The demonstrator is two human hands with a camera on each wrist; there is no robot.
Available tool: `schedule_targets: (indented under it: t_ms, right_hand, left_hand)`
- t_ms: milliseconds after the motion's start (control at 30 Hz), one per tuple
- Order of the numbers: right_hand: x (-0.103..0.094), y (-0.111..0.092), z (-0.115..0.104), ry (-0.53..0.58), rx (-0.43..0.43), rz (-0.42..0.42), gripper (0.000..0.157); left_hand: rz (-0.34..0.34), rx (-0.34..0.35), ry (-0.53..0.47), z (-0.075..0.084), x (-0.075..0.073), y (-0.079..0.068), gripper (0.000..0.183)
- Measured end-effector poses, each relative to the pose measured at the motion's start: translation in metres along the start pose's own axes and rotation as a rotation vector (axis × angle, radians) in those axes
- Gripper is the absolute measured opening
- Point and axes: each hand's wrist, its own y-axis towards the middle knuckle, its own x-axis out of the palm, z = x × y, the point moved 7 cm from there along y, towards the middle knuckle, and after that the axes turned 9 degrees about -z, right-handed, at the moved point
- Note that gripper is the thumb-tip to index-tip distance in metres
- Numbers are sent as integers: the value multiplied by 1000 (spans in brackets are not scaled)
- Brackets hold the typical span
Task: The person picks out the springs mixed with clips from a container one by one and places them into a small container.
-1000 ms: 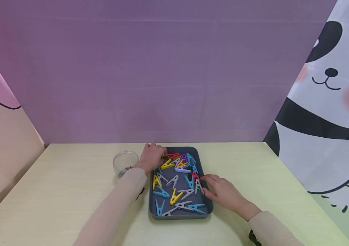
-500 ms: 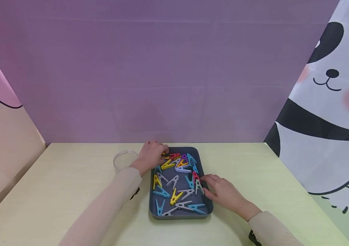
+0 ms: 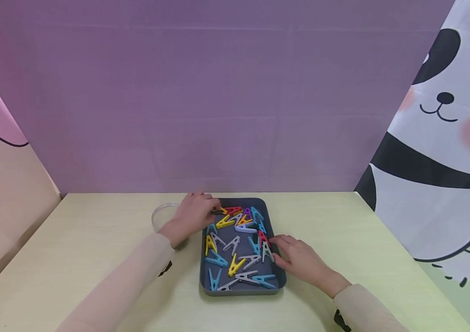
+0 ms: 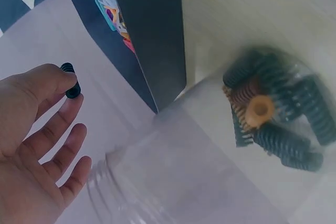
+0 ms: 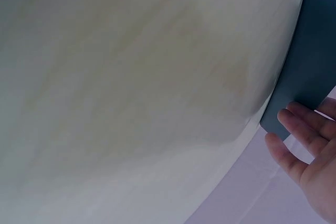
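Observation:
My left hand (image 3: 195, 211) pinches a small black spring (image 4: 71, 81) between thumb and forefinger, over the far left corner of the dark grey tray (image 3: 243, 293). The other fingers of that hand spread apart in the left wrist view. Plastic clothespins in several colours, such as a yellow clothespin (image 3: 236, 265), lie scattered in the tray. Beside the tray's left side stands a clear jar (image 3: 160, 216), partly hidden behind my left hand. In it lie several dark springs (image 4: 281, 139) and an orange spring (image 4: 260, 110). My right hand (image 3: 301, 259) rests relaxed fingers against the tray's right wall.
The pale wooden table (image 3: 106, 240) ends at a purple backdrop (image 3: 218, 101). A panda-print sheet (image 3: 438, 138) hangs on the right side. The jar stands close to the tray's upper left side.
My left hand has moved left, from over the tray's far left corner toward the jar, with the black spring pinched. My right hand stays at the tray's side.

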Motion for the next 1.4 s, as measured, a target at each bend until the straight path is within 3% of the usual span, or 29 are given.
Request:
schedule_targets:
  t_ms: [500, 900, 1067, 1400]
  right_hand:
    - [0, 0, 1, 0, 2, -6, 35]
    - [1, 0, 2, 12, 26, -20, 36]
    - [1, -1, 1, 3, 11, -14, 36]
    - [0, -1, 0, -4, 11, -13, 37]
  left_hand:
    - [69, 5, 4, -13, -17, -29, 18]
    - [160, -6, -23, -39, -38, -56, 17]
    - [175, -21, -26, -53, -39, -65, 18]
    - [125, -77, -37, -71, -29, -74, 19]
